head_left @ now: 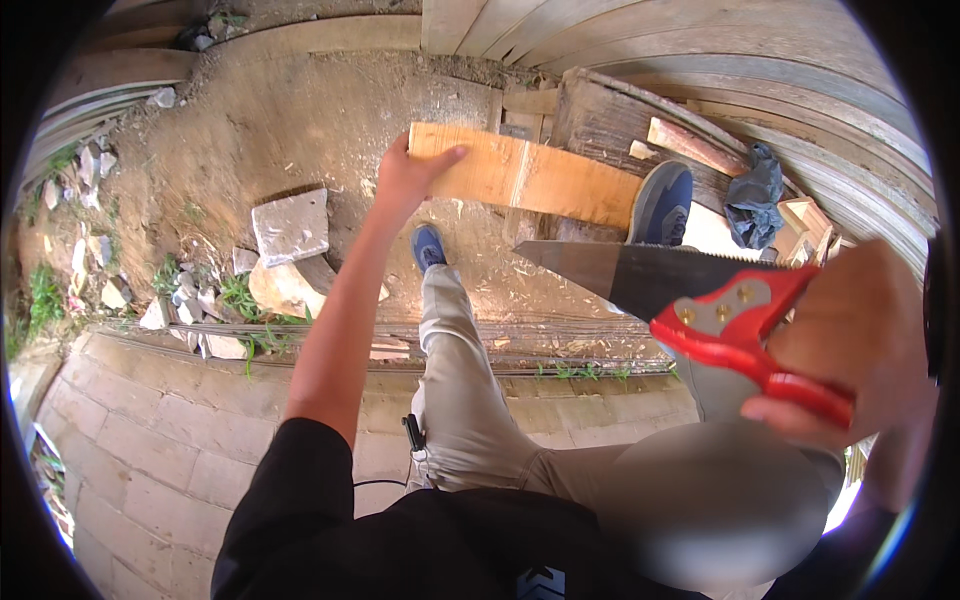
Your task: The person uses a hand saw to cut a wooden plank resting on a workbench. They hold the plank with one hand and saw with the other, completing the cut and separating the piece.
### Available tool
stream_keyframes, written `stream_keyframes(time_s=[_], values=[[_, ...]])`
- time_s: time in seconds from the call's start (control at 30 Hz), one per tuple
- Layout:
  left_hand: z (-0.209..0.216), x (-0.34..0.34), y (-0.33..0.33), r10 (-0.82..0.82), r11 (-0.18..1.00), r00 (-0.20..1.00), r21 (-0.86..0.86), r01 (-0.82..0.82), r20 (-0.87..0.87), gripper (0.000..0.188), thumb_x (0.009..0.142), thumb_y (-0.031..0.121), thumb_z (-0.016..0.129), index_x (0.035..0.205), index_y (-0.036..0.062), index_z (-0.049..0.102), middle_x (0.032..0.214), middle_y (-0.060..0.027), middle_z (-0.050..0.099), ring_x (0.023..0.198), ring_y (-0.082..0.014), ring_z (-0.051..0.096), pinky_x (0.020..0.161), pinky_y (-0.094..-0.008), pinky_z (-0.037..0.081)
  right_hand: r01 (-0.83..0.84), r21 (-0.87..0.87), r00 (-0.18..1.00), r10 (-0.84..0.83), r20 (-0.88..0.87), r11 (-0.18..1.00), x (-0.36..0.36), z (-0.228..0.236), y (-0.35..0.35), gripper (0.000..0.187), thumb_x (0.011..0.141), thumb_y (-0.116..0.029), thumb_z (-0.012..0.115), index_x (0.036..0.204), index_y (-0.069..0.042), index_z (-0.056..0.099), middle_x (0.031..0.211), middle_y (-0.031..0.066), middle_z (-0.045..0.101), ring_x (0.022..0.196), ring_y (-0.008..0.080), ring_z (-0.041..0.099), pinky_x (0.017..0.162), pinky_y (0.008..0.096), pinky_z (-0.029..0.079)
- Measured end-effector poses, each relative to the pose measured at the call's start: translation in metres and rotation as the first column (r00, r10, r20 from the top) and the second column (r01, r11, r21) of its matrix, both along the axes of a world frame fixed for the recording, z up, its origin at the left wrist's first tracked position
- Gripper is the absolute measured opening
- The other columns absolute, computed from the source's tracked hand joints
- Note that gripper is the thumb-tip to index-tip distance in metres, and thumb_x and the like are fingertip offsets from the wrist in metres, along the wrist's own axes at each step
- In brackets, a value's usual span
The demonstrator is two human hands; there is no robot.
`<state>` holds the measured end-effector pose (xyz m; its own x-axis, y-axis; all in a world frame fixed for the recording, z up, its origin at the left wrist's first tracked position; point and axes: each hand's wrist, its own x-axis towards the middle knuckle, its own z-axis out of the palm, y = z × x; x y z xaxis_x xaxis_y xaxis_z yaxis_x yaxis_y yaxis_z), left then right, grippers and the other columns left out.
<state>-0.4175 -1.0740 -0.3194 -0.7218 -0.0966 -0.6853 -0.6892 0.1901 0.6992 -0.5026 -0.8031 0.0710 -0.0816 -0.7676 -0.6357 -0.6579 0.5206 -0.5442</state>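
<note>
A pale wooden board point(575, 183) lies across the middle, its right end under my blue shoe point(662, 203). A light line crosses the board's face near its centre. My left hand point(405, 178) grips the board's left end, thumb on top and the other fingers hidden beneath. On the right, my right hand point(835, 335) is closed round the red handle of a hand saw point(610, 272). The saw's dark blade points left with its teeth upward, on the near side of the board; whether it touches the board I cannot tell.
Under the board's right part is a weathered timber stack point(600, 110) with wood scraps and a dark crumpled bag point(755, 195). A stone block point(290, 226) and rubble lie left on the dirt. Planks point(760, 50) line the far right; brick paving point(170, 440) is near me.
</note>
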Motion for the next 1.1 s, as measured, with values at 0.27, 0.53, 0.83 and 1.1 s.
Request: stream_keyframes(time_s=[0.27,0.53,0.83,1.1], values=[[-0.018,0.079,0.027,0.541,0.79,0.837,0.292,-0.539,0.079,0.061,0.093,0.042,0.068,0.133,0.006,0.041,0.105,-0.0143,0.065,0.082,-0.0208,0.068,0.068,-0.0347,0.055,0.423,-0.043,0.826,-0.405,-0.392,0.905,0.082,0.094,0.025,0.039,0.062,-0.038,0.081,0.06,-0.011,0.053,0.051,0.0029,0.047,0.044,0.0233,0.043,0.054,0.0371,0.032],[-0.016,0.127,0.119,0.171,0.907,0.984,0.38,-0.179,0.057,0.039,0.09,0.029,0.076,0.119,0.0051,0.065,0.099,-0.0039,0.066,0.087,-0.0093,0.057,0.08,-0.0255,0.047,0.884,-0.343,0.207,-0.923,-0.323,0.318,0.149,0.114,0.1,0.049,0.083,-0.051,0.071,0.077,-0.003,0.06,0.062,0.0027,0.048,0.053,0.0143,0.045,0.054,0.0286,0.034],[-0.026,0.097,0.162,0.481,0.77,0.86,0.386,-0.508,0.172,0.023,0.094,0.03,0.071,0.094,0.0068,0.066,0.099,-0.0028,0.067,0.1,-0.0119,0.059,0.08,-0.0282,0.042,0.862,-0.492,-0.105,-0.906,-0.411,0.123,0.151,0.092,0.128,0.055,0.095,-0.049,0.057,0.106,0.004,0.059,0.061,-0.0007,0.044,0.055,0.0081,0.039,0.055,0.0251,0.03],[0.022,0.046,0.133,0.789,0.386,0.593,0.622,-0.681,0.16,0.037,0.104,0.032,0.053,0.132,0.0111,0.041,0.131,-0.0084,0.054,0.114,-0.0261,0.057,0.098,-0.0462,0.048,0.881,-0.448,-0.064,-0.897,-0.437,0.156,0.15,0.089,0.118,0.058,0.101,-0.046,0.051,0.118,0.009,0.059,0.061,-0.0029,0.041,0.056,0.0052,0.037,0.056,0.0226,0.027]])
